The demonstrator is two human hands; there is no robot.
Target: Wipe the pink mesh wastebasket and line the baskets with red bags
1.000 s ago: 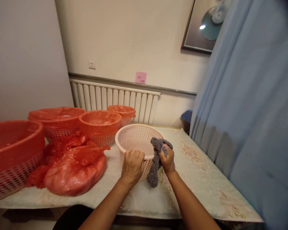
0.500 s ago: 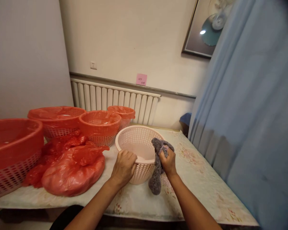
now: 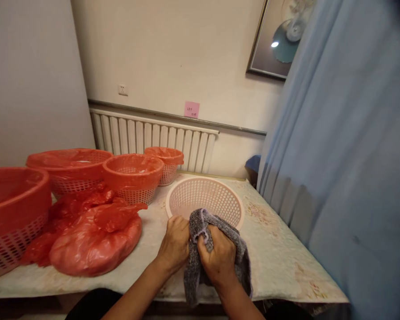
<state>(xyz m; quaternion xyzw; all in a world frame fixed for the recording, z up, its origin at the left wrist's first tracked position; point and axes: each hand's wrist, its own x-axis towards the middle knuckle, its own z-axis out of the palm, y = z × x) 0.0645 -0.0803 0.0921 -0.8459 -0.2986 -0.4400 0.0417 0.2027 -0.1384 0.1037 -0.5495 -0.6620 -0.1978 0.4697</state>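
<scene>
A pale pink perforated plastic basket (image 3: pixel 220 200) lies tipped toward me on the table. My left hand (image 3: pixel 176 242) is closed on its near rim. My right hand (image 3: pixel 216 258) is fisted round a grey knitted cloth (image 3: pixel 243 262), pressed against the near side of the basket. The cloth drapes over my right wrist and hangs past the table's front edge, hiding the basket's lower wall.
To the left lie crumpled red plastic bags (image 3: pixel 93 235). Behind them stand several white baskets lined in red plastic (image 3: pixel 133 175). The table (image 3: pixel 280 262) carries a floral cover. A radiator (image 3: pixel 153 140) runs along the wall and a blue curtain (image 3: pixel 346 155) hangs at right.
My right hand brought the grey cloth from the basket's right rim down to its near side. The basket has tilted toward me, and my left hand stayed on the rim.
</scene>
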